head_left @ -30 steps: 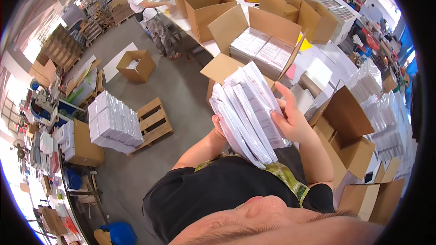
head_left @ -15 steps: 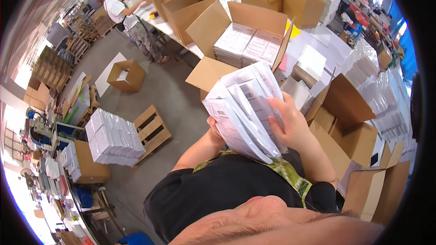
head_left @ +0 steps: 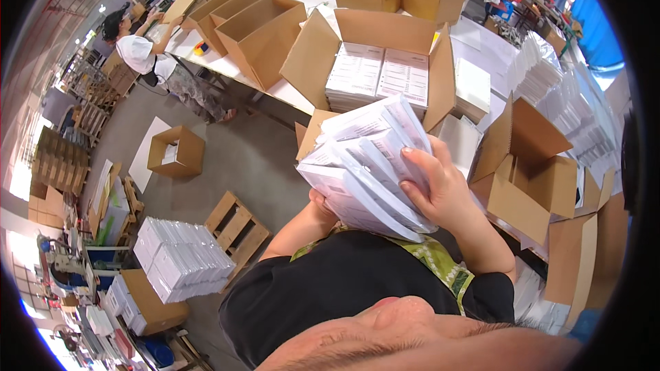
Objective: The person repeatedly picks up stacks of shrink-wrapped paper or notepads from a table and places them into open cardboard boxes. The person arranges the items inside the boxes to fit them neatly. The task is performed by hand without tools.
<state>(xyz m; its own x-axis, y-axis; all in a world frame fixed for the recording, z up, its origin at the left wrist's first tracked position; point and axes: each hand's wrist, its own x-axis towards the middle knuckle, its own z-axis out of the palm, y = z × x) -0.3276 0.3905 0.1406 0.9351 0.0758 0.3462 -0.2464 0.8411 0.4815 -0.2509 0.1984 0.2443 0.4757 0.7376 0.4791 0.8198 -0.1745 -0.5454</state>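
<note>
Between my two hands is a thick, fanned bundle of white printed packets in clear plastic (head_left: 364, 172), held up in front of my chest. My left hand (head_left: 322, 205) grips its left edge; most of those fingers are hidden behind the bundle. On the other side my right hand (head_left: 436, 189) clasps the right edge, with thumb and fingertips pressed on the front packets. Just beyond stands an open cardboard box (head_left: 385, 27), its flaps spread, holding two stacks of printed packets (head_left: 377, 72). The bundle overlaps the near side of this box.
More open boxes stand on the table at the left (head_left: 261, 38) and right (head_left: 526, 165). Plastic-wrapped stacks (head_left: 564, 89) lie at far right. On the floor are a wooden pallet (head_left: 237, 233), a wrapped stack (head_left: 180, 257) and a small box (head_left: 177, 151). Another person (head_left: 148, 58) works far left.
My view has shifted, so the filled box appears more squarely ahead of the bundle. Both hands keep hold of the packets, which stay fanned. The other person's arms have moved.
</note>
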